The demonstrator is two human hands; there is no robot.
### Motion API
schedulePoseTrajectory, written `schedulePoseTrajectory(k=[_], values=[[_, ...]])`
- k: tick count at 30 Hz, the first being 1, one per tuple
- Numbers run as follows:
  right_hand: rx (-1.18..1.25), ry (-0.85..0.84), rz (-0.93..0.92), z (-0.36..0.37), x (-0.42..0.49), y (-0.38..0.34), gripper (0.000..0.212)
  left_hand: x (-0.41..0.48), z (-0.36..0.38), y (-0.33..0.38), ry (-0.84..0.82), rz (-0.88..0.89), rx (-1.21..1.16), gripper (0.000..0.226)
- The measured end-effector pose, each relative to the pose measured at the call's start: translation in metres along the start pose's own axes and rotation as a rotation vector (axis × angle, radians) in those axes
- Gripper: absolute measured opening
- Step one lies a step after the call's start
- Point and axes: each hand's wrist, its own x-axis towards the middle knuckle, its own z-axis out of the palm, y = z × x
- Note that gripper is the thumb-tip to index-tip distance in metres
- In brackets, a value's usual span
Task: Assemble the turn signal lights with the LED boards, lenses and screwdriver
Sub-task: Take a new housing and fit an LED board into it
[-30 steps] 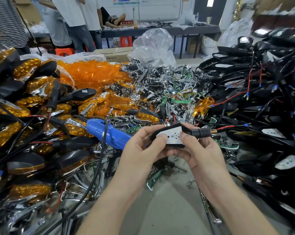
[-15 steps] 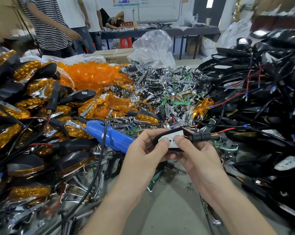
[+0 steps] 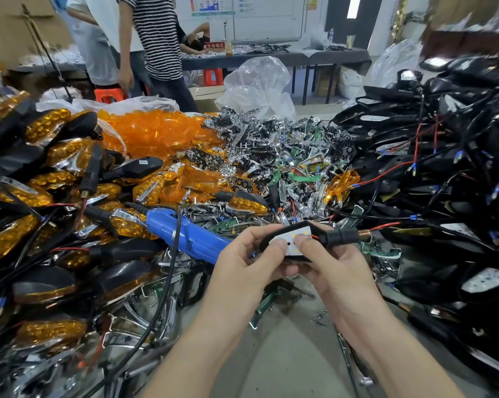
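1. Lower centre of frame: left hand and right hand both pinch black plastic turn signal housing, thumbs on white LED board.
2. Judged light, rigid; board fragile, so hold housing edges, not red wire.

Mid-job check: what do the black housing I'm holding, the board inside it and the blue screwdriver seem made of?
The housing is matte black with smooth moulded edges, probably plastic. The LED board is a flat white-coated panel with small yellow dots, likely a printed circuit board. The screwdriver has a glossy blue shell with moulded ribs, apparently hard plastic.
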Motion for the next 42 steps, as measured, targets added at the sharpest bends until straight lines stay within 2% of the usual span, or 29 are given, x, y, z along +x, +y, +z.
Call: schedulePoseTrajectory(k=[3, 7, 10, 26, 30, 37, 42], values=[[0.011, -0.011, -0.003, 0.000, 0.001, 0.002, 0.027, -0.001, 0.001, 0.000, 0.007, -0.001, -0.003, 0.023], [0.042, -0.028, -0.002, 0.002, 0.001, 0.003, 0.048, -0.001, 0.003, 0.000, 0.018, -0.009, -0.003, 0.024], [0.006, -0.041, -0.011, 0.000, 0.001, 0.004, 0.038, 0.000, 0.004, -0.002, 0.035, -0.020, -0.010, 0.021], [-0.071, -0.021, -0.038, -0.003, 0.000, 0.004, 0.063, -0.001, 0.006, -0.006, 0.056, -0.027, -0.024, 0.010], [-0.093, 0.006, -0.063, -0.001, 0.002, 0.005, 0.060, -0.003, 0.006, -0.006, 0.047, -0.027, -0.032, 0.010], [-0.147, 0.028, -0.088, -0.004, 0.004, 0.005, 0.042, -0.002, 0.009, -0.004, 0.052, -0.053, -0.007, 0.011], [-0.128, 0.038, -0.075, -0.003, 0.003, 0.004, 0.044, -0.005, 0.011, 0.004, 0.050, -0.073, 0.067, 0.014]])
